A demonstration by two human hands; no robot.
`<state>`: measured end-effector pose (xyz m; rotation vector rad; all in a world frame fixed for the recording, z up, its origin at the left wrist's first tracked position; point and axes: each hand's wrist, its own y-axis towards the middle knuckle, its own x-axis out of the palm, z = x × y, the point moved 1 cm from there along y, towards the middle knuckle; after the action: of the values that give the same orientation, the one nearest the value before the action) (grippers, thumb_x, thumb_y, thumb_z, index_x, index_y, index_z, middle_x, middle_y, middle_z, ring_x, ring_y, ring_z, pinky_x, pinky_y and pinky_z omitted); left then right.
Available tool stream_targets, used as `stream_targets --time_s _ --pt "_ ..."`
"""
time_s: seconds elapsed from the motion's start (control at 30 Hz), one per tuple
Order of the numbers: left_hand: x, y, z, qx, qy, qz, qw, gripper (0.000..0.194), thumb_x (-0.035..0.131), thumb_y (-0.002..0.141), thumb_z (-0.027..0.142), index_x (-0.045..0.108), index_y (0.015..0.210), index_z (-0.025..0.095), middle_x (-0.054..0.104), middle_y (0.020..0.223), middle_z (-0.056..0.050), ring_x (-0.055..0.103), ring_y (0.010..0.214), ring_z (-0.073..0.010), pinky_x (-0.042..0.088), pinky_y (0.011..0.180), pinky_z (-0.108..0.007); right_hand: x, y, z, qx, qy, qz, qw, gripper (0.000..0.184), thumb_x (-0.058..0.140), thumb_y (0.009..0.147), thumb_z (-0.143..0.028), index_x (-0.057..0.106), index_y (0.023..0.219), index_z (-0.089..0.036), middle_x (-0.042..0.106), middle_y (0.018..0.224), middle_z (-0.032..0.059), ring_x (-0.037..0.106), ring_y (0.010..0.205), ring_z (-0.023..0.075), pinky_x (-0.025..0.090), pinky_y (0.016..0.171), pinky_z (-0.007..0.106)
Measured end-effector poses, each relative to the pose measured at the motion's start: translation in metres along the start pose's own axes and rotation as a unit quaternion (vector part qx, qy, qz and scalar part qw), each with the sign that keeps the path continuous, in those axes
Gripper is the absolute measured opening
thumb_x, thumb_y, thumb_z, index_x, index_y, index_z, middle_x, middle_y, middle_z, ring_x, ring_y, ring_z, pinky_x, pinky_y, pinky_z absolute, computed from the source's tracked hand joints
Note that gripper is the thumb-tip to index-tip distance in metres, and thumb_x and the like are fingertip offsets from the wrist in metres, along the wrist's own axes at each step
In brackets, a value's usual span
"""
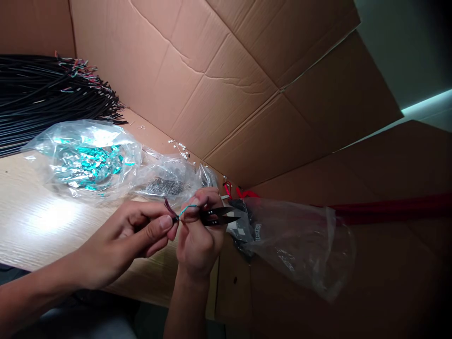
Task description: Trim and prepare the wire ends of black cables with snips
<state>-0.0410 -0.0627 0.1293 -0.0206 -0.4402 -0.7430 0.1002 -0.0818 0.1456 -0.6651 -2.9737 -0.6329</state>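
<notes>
Mid-frame, I see left fingers [150, 208] pinching a cable end [175, 219] — right fingers [211, 194] hold its blue wire [184, 210] and clasp dark snips [219, 211], blades parted.

A workshop bench [21, 193]: black cables [52, 101] in bulk, snips [221, 211], plastic bags [54, 162] of small parts [93, 162].

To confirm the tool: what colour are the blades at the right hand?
The blades are black or very dark; best seen in the head view.

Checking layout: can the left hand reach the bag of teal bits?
Likely yes: the bag lies just beyond the left hand with nothing seen between, though that hand is busy pinching the cable end.
</notes>
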Motion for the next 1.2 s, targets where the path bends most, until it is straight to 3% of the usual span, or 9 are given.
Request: stream_targets --time_s 0.2,0.33,0.43,0.6,0.7,0.83,0.93,1.07,1.2 --pt "-0.011 -0.002 -0.015 -0.069 -0.109 -0.077 0.989 0.044 0.057 0.106 0.049 0.056 0.075 0.018 0.042 0.060 0.005 0.031 0.054 -0.0082 0.026 0.051 -0.024 0.005 -0.005 0.010 -0.008 0.024 -0.018 1.000 0.017 0.071 0.084 -0.010 0.064 0.084 -0.024 0.053 0.087 -0.0010 0.050 0.078 0.0153 0.040 0.071 0.030" --pt "-0.012 -0.002 -0.013 -0.040 0.029 -0.016 0.999 0.043 0.052 0.108 0.049 0.060 0.079 0.018 0.045 0.065 0.003 0.035 0.058 -0.0094 0.028 0.052 -0.024 -0.001 -0.003 0.011 0.003 -0.001 0.002 1.000 0.017 0.071 0.084 -0.011 0.061 0.084 -0.025 0.052 0.086 -0.0007 0.050 0.080 0.0165 0.041 0.072 0.031" --pt "-0.014 -0.003 -0.012 0.004 0.142 0.037 0.989 0.038 0.054 0.108 0.046 0.063 0.083 0.019 0.050 0.073 0.001 0.041 0.063 -0.0103 0.031 0.055 -0.023 -0.004 0.000 0.008 0.007 -0.018 -0.007 1.000 0.015 0.070 0.084 -0.013 0.060 0.083 -0.025 0.050 0.086 -0.0007 0.049 0.079 0.0169 0.041 0.071 0.031" --pt "-0.024 -0.003 -0.016 -0.079 0.050 -0.023 0.995 0.044 0.044 0.110 0.050 0.060 0.082 0.020 0.041 0.062 0.004 0.031 0.051 -0.0095 0.022 0.045 -0.024 -0.008 0.007 0.003 -0.021 -0.013 -0.066 0.998 0.017 0.071 0.084 -0.012 0.062 0.080 -0.026 0.049 0.083 -0.0003 0.049 0.076 0.0173 0.040 0.068 0.032" --pt "-0.027 0.000 -0.013 -0.026 0.126 0.017 0.992 0.037 0.051 0.108 0.043 0.066 0.084 0.020 0.055 0.066 0.001 0.045 0.055 -0.0105 0.033 0.049 -0.023 -0.013 0.013 0.003 -0.042 -0.038 -0.076 0.995 0.015 0.075 0.086 -0.018 0.064 0.079 -0.026 0.050 0.081 0.0000 0.047 0.072 0.0170 0.038 0.063 0.032" --pt "-0.024 0.003 -0.010 0.146 0.338 0.102 0.924 0.012 0.062 0.101 0.020 0.073 0.101 0.022 0.074 0.082 -0.001 0.064 0.066 -0.0121 0.046 0.062 -0.022 -0.022 0.016 0.008 0.027 -0.020 -0.088 0.996 0.015 0.075 0.093 -0.036 0.067 0.087 -0.025 0.052 0.080 -0.0002 0.043 0.064 0.0144 0.030 0.056 0.031" --pt "-0.022 0.002 -0.014 0.238 0.436 0.139 0.857 0.024 0.063 0.097 0.009 0.070 0.116 0.023 0.075 0.080 0.001 0.059 0.057 -0.0096 0.042 0.057 -0.022 -0.026 0.013 0.010 0.106 -0.009 -0.126 0.986 0.021 0.073 0.097 -0.043 0.066 0.091 -0.023 0.048 0.071 -0.0028 0.037 0.057 0.0116 0.024 0.052 0.029" --pt "-0.026 0.002 -0.026 0.283 0.533 0.156 0.782 0.037 0.061 0.094 0.002 0.067 0.126 0.020 0.070 0.073 0.001 0.053 0.054 -0.0102 0.037 0.056 -0.025 -0.029 0.010 0.007 0.139 -0.080 -0.120 0.980 0.024 0.072 0.098 -0.041 0.065 0.086 -0.021 0.047 0.066 -0.0039 0.039 0.057 0.0110 0.027 0.051 0.027" --pt "-0.031 0.002 -0.040 0.309 0.580 0.146 0.739 0.050 0.060 0.093 -0.002 0.060 0.140 0.018 0.074 0.082 -0.003 0.064 0.068 -0.0131 0.046 0.065 -0.025 -0.031 0.011 0.007 0.152 -0.119 -0.101 0.976 0.021 0.072 0.097 -0.039 0.067 0.090 -0.021 0.051 0.068 -0.0034 0.043 0.059 0.0111 0.031 0.051 0.025"
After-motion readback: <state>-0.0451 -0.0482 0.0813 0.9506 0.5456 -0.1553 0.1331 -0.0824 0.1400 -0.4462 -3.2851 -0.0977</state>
